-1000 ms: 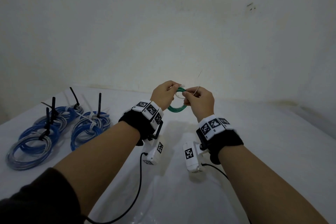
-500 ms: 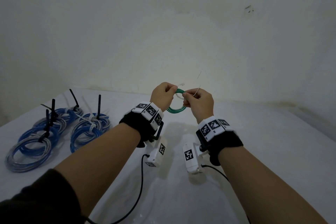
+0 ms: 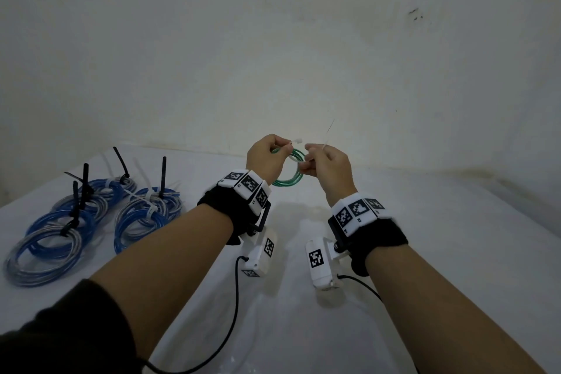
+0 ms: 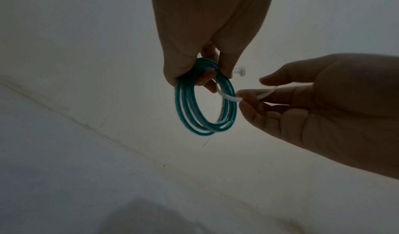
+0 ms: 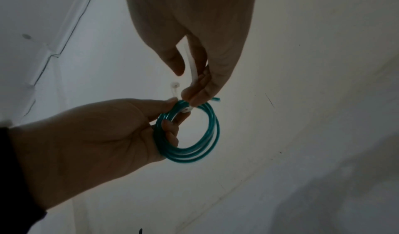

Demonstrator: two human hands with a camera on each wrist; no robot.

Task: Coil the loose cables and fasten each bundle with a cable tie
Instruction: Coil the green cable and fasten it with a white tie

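A small green cable coil hangs in the air above the white table. My left hand pinches the top of the coil, along with the head end of a white cable tie. The tie passes under the coil's strands. My right hand pinches the tie's strap just right of the coil, its thin tail sticking up.
Several blue and grey cable coils lie at the table's left, fastened with black ties and white ties standing up. A pale wall runs behind the table. Black leads hang from my wrist cameras.
My hands have drawn slightly apart. The tie's head now sticks out free between them, and the strap is pulled to the right across the coil.
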